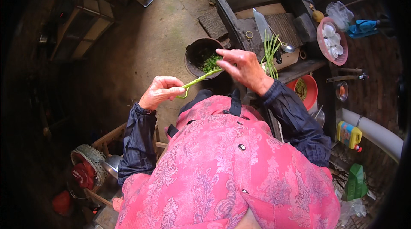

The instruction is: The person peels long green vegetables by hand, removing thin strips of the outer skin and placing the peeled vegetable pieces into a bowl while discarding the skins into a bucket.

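Observation:
My left hand (162, 91) pinches a long green bean (202, 77) between thumb and fingers, and a thin end curls below the grip. The bean slants up to my right hand (245, 68), whose thumb and index finger are spread apart; its far end passes behind that hand. Below is a dark bucket (189, 62) with chopped green pieces (210, 63) inside. Right of my right hand, several more long beans (271, 52) lie on a dark stone-like sink (229, 15). A broad knife blade (260, 21) and a metal ladle (288, 48) lie near them.
A pink basket (345, 49) of white bowls stands at the right. Below it are a red basin (312, 95) and a yellow jug (349, 134). A wooden frame (107, 137) and a woven basket (99, 156) stand at my left. A cabinet (85, 20) stands upper left.

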